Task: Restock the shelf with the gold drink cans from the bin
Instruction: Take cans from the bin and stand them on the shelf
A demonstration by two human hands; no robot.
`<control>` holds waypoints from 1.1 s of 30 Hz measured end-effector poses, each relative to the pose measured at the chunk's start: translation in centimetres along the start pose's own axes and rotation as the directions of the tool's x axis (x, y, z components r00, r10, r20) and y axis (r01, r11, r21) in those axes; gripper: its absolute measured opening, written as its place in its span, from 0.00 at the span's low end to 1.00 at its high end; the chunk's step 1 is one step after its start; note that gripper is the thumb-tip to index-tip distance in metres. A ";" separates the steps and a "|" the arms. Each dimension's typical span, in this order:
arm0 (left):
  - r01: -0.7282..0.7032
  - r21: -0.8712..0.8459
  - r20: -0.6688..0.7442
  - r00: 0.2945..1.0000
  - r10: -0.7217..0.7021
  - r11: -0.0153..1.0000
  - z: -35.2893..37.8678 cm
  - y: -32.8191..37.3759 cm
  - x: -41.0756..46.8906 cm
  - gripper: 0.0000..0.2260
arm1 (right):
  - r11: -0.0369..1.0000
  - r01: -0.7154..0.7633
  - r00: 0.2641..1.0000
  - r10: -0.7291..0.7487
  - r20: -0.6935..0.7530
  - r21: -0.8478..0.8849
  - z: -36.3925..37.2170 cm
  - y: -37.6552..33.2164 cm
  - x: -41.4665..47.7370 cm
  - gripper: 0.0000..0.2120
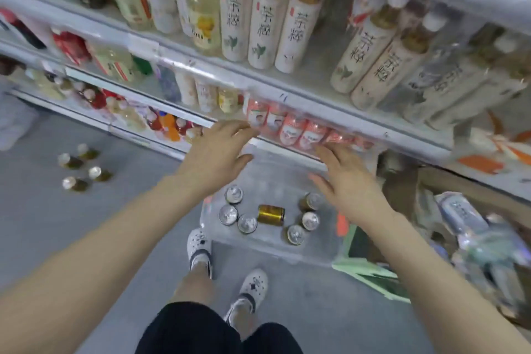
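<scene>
Grey-floored shop aisle: left hand (214, 152) and right hand (349, 181) hover spread and empty at the shelf (287, 151) edge, while several gold cans (271, 214) sit in the clear bin (258, 250) below, near the feet. Restocking appears far from finished.
</scene>
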State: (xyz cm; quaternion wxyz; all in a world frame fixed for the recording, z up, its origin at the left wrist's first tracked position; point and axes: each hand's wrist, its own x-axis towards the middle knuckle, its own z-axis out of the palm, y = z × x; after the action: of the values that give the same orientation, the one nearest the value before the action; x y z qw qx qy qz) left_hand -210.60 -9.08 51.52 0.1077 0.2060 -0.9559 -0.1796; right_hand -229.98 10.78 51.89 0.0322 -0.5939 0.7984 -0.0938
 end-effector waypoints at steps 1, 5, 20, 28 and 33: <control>0.033 -0.030 0.054 0.998 -0.031 0.999 2.3 -0.1 -1.0 0.21 | 0.999 -0.025 0.999 0.023 0.043 0.026 2.0 0.1 -1.0 0.25; 0.149 -0.114 0.270 0.956 -0.113 0.982 10.3 -0.2 -4.3 0.22 | 0.987 -0.135 0.966 0.113 0.233 0.081 10.1 0.7 -3.5 0.29; 0.138 -0.117 0.412 0.908 -0.078 0.984 27.6 -5.8 -7.4 0.27 | 0.968 -0.206 0.739 0.059 0.671 0.142 34.0 2.9 0.2 0.38; -0.041 0.066 0.629 0.777 -0.010 0.997 30.2 -6.4 -6.6 0.32 | 0.910 -0.374 0.792 0.213 0.572 0.178 33.3 4.7 -0.2 0.37; -0.133 0.215 0.762 0.643 -0.081 0.968 30.5 -5.1 -5.0 0.28 | 0.857 -0.445 0.848 0.310 0.431 0.260 29.6 5.5 -0.8 0.35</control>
State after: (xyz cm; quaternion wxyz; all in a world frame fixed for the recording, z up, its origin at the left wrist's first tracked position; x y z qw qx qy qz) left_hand -212.87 -2.13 21.04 -0.3304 0.1087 -0.9291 -0.1256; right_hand -230.05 9.75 21.77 0.3069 -0.4136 0.8499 -0.1111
